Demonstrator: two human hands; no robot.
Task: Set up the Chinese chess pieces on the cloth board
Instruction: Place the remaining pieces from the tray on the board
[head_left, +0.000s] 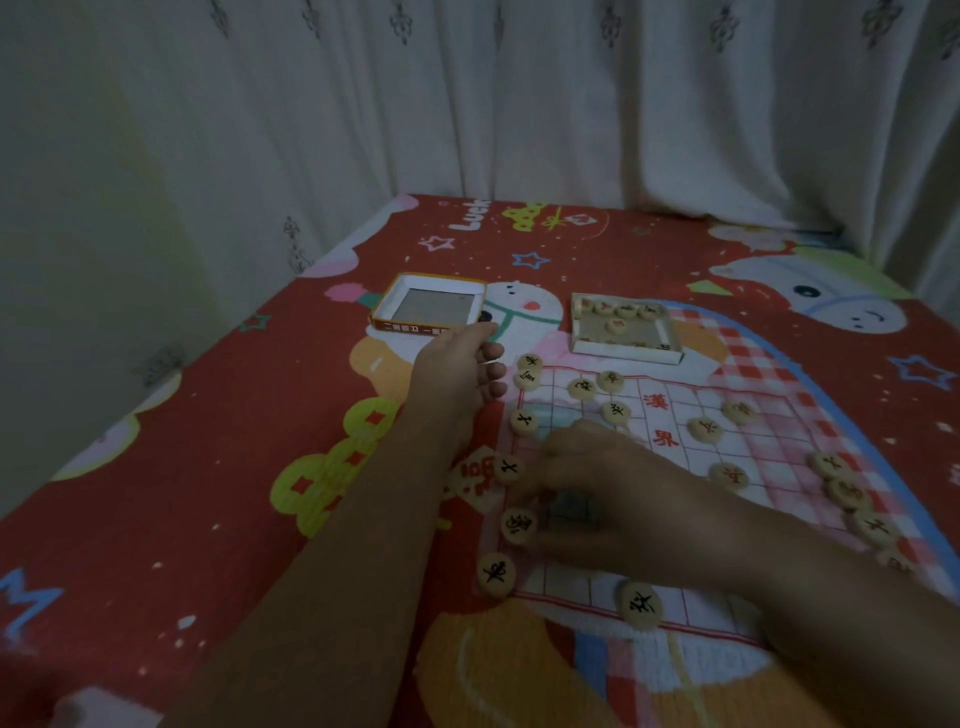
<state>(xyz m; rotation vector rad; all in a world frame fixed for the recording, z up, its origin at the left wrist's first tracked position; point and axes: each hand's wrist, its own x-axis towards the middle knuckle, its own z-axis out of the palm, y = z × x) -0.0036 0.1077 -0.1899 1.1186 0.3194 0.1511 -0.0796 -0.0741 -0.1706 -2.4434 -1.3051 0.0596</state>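
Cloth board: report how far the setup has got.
Done: pieces line the cloth board's left and right edges, and several stand mid-board. In hand: the right hand works at the left column; the left hand hovers by the top corner. Left: loose pieces lie in the box tray.

From where I stand, the person's left forearm (322, 540) and right forearm (769, 566) are bare along all that shows, long and slender. The left grip (457, 358) and right grip (587, 483) are bare hands with slim fingers. The dim light blurs finer detail.
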